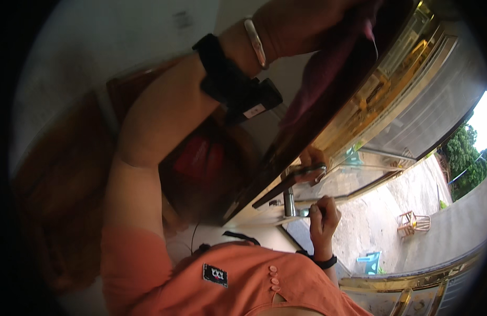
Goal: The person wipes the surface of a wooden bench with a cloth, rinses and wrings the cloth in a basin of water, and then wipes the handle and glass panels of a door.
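Observation:
My left arm reaches up and across to the top right, wearing a metal bangle and a black strapped device (243, 91) at the wrist. My left hand (342, 19) is in deep shadow at the upper edge, pressing a purple cloth (322, 79) against a dark wooden door (302, 134). Its fingers are mostly hidden. Lower down, my right hand (325, 219) is curled, thumb against the bent fingers, at the end of a metal door handle (290, 202). A black band circles that wrist.
Glazed, gold-coloured framing (379, 94) runs along the right. Outside on concrete ground stand a wooden stool (413, 224) and a light-blue plastic stool (371, 262). Dark wooden furniture (69, 173) fills the left, and a red item (200, 160) shows beneath my left arm.

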### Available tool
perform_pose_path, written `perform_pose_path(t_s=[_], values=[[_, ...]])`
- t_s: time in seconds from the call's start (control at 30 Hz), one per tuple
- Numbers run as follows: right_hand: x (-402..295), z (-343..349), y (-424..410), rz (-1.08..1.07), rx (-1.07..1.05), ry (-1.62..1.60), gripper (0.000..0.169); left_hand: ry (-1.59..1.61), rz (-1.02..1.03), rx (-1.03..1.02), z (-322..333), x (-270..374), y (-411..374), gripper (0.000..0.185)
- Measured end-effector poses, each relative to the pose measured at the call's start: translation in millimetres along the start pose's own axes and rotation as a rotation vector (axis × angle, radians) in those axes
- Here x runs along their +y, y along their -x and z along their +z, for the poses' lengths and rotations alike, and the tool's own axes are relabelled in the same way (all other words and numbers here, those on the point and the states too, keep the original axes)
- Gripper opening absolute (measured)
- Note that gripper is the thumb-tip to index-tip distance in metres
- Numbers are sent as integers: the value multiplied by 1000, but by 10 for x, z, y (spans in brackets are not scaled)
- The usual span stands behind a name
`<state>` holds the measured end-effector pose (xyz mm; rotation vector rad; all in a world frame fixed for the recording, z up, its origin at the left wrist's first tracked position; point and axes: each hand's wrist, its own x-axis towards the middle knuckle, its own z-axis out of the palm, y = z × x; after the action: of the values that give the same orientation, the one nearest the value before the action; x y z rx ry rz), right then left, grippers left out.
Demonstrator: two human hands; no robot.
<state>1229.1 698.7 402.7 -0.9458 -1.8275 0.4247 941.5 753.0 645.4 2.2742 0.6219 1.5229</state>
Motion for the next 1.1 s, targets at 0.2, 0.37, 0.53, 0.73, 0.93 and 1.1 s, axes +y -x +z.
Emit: perform_pose_path(t_s=[0.2,0.37,0.53,0.73,0.93,1.1], values=[[210,-145,65,109,40,184,17,507,-365,-291,708,-1109,1008,31],[246,-10,8,93,38,112,18,757,-578,-187,1104,-1490,1789,34],[263,44,34,117,43,152,22,777,-548,7,1205,-1330,1914,37],[343,76,178,120,89,166,29,-172,28,303,1421,-943,2045,39],[266,192,81,95,34,156,24,153,-129,317,2088,-1218,2583,50],[258,246,-7,37,34,185,25,329,-597,320,2262,-1392,3267,28]])
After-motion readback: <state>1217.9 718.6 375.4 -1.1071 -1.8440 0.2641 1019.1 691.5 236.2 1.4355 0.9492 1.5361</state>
